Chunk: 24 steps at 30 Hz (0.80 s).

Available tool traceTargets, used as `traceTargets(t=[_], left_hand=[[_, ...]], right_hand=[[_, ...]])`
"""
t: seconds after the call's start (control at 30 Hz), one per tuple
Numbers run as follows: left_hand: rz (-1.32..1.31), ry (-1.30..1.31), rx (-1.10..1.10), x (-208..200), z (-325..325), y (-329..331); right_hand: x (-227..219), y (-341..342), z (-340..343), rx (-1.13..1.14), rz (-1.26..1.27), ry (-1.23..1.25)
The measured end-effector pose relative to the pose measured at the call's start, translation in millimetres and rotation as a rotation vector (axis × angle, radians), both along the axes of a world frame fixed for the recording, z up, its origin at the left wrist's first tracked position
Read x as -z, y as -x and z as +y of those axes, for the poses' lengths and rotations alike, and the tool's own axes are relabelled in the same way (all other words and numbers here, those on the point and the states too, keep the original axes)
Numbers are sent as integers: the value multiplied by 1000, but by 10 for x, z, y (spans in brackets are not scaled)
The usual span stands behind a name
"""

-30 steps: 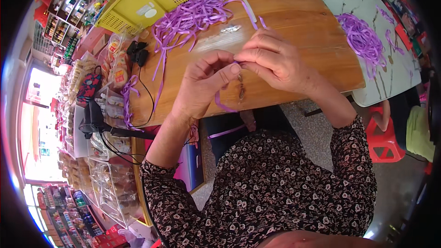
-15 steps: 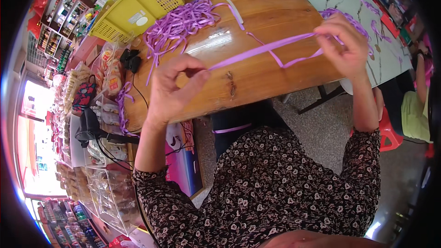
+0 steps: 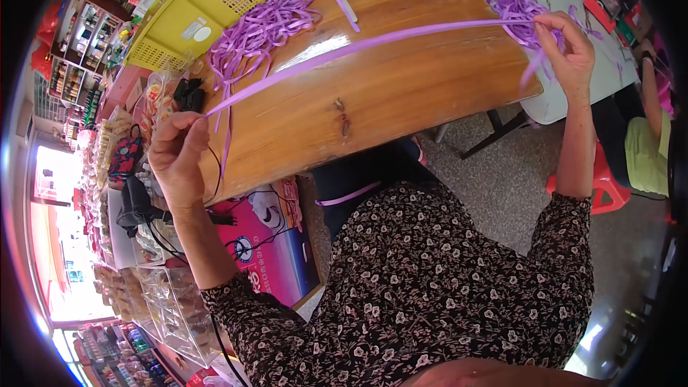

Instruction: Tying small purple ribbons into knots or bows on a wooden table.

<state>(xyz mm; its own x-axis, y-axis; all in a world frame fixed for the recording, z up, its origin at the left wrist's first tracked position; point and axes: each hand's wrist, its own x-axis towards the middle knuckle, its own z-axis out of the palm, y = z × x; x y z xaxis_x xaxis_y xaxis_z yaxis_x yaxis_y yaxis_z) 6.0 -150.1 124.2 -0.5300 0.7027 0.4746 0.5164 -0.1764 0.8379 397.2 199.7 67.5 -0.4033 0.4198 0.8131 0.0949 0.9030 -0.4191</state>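
Note:
A long purple ribbon (image 3: 358, 46) stretches between my two hands above the wooden table. At the table's left edge, my left hand (image 3: 179, 154) pinches one end between thumb and fingers. My right hand (image 3: 570, 50) pinches the ribbon on the right, over the marble-patterned table. Below that hand a short tail of ribbon hangs down. Loose purple ribbon (image 3: 269, 29) lies heaped on the wooden table beside the yellow basket. Another purple ribbon pile (image 3: 512, 11) lies on the marble-patterned table behind my right hand. A single strand lies across my lap.
The wooden table (image 3: 401, 93) meets a white marble-patterned table (image 3: 602, 86) on the right. A yellow plastic basket (image 3: 190, 18) stands at the back left. Packaged goods crowd the left side, with black cables nearby. A red stool (image 3: 609, 190) and another person (image 3: 648, 150) are at the right.
My hands have moved apart, the left one left and nearer, the right one slightly right. The ribbon between them is now much longer. The loose strand over the table has gone from there.

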Motion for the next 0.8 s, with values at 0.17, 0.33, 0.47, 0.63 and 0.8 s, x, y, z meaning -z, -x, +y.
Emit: traceTargets(t=[0.17, 0.33, 0.47, 0.63, 0.8], left_hand=[[-17, -67, -203, 42, -156, 153], [-124, -173, -272, 185, -550, 668], [-314, -321, -75, 265, -597, 666], [-778, -703, -174, 157, -14, 183], [-1065, -950, 535, 376, -129, 433]], right_hand=[[198, -170, 154, 115, 13, 32], [418, -427, 399, 163, 118, 158], [411, -392, 365, 83, 269, 290], [456, -268, 452, -269, 590, 611], [366, 12, 270, -933, 1061, 1170]])
